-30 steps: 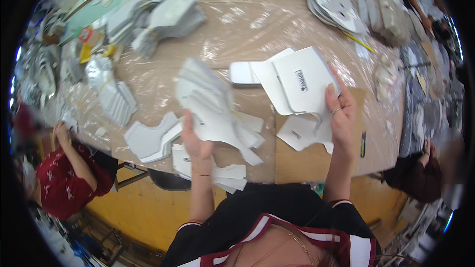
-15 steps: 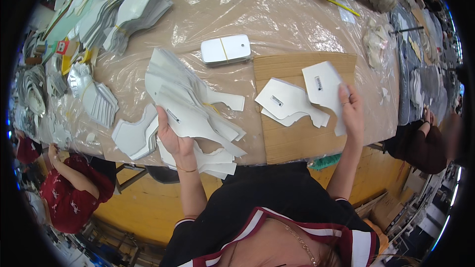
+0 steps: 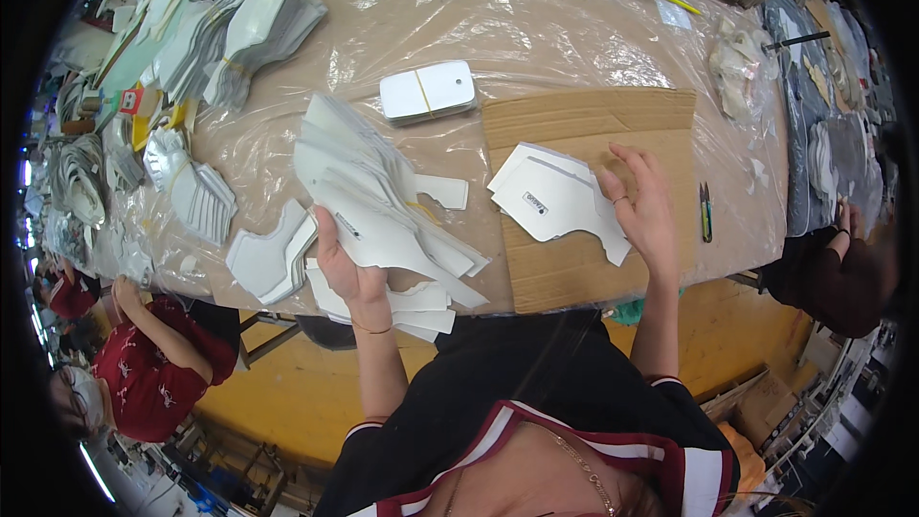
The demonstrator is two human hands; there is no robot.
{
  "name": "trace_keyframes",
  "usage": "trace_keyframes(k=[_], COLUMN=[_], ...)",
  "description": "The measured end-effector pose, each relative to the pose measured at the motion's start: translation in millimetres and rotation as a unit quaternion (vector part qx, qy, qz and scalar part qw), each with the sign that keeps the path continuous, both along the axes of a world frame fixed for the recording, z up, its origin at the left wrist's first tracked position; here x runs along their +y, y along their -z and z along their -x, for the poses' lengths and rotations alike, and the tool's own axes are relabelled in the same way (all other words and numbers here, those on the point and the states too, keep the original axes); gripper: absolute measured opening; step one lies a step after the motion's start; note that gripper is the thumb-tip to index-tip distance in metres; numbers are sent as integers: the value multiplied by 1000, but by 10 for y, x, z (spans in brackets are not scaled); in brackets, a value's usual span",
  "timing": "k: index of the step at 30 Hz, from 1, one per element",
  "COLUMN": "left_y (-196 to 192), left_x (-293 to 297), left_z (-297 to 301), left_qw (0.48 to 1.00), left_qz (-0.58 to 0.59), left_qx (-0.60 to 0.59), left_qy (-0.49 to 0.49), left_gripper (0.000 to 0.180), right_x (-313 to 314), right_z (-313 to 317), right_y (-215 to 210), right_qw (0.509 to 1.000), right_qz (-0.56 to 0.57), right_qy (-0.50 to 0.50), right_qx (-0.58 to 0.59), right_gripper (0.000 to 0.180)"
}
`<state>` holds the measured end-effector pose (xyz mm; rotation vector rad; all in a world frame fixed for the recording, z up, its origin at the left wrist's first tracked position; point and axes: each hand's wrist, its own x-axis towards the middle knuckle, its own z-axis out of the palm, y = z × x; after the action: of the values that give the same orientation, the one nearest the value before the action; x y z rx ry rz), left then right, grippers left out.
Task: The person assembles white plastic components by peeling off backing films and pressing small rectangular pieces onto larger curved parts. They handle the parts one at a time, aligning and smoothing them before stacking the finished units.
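A tiny white rectangle sticker with dark print sits on the top white cut-out sheet lying on the brown cardboard. A small red and white square tag lies among the piles at the table's far left.

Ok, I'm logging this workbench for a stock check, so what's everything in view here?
Fanned white cut pieces: one handful, white, held in the left hand.
White cut pieces on cardboard: a few, white, under the right hand.
Cardboard sheet: one, brown, on the table's near edge.
Banded white stack: one, white, mid-table.
Loose white pieces: several, white, at the near edge.
Grey-white bundles: many, far left.
Snips: one, dark with green, right of the cardboard.
Plastic-covered table: one, tan.
Left hand: gripping the fan.
Right hand: flat on the pieces.
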<state>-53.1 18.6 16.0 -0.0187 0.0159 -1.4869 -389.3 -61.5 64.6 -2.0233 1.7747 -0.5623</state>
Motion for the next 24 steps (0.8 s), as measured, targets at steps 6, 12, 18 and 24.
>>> trace_keyframes(k=[6,12,18,24], left_y=[-36,-57,-42,-22], left_x=[-12,-28,-24,-3], left_z=[141,279,378,311], left_qw=[999,999,998,998], left_qz=[-28,-16,-26,-11], left_qx=[14,-19,-19,-34], left_qy=[17,38,51,60], left_gripper=[49,49,52,51], right_x=[23,-69,-96,80], right_z=[-107,-293,-489,-397], right_y=[-56,-161,-191,-2], right_qw=[995,958,895,993], right_qz=[-22,-127,-174,-71], right_qy=[-26,-29,-117,-94], right_qx=[-93,-255,-393,24], right_gripper=[20,23,41,58])
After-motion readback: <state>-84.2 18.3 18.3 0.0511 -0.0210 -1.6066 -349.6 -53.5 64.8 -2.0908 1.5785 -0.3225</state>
